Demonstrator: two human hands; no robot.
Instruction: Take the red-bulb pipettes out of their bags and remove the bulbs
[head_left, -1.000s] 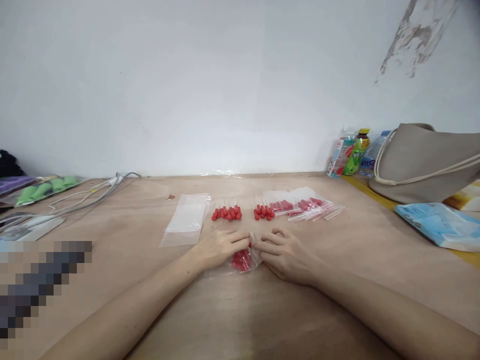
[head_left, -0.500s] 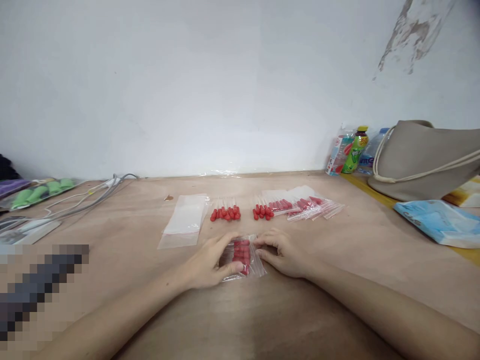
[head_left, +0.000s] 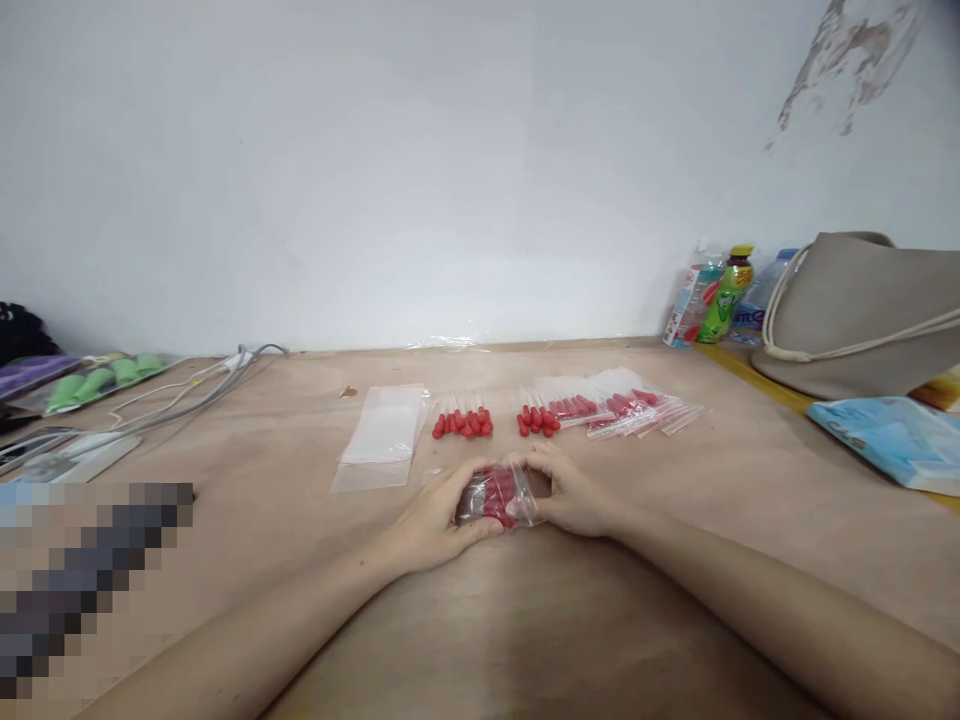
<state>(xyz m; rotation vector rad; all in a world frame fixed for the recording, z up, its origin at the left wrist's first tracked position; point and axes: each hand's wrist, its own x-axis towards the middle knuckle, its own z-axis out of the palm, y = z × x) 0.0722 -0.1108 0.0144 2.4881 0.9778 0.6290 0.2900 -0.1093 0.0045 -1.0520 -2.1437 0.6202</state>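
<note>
Between my hands is a clear zip bag with several red-tipped sticks inside. My left hand is closed on the bag's left side, thumb along the near edge. At the other end my right hand grips the bag's right side, its thumb on the plastic. Beyond them lie two loose groups of red-tipped sticks, a left group and a right group. Flat clear bags are stacked to the left. Filled bags overlap one another at the right.
On the left are cables, a power strip and packs with green items. At the right stand bottles beside a grey bag, with a blue packet nearer. A wall closes off the back.
My right thumb has moved left onto the bag, and both hands now grip it more closely. The bag looks lifted or tilted. The whole view has shifted slightly.
</note>
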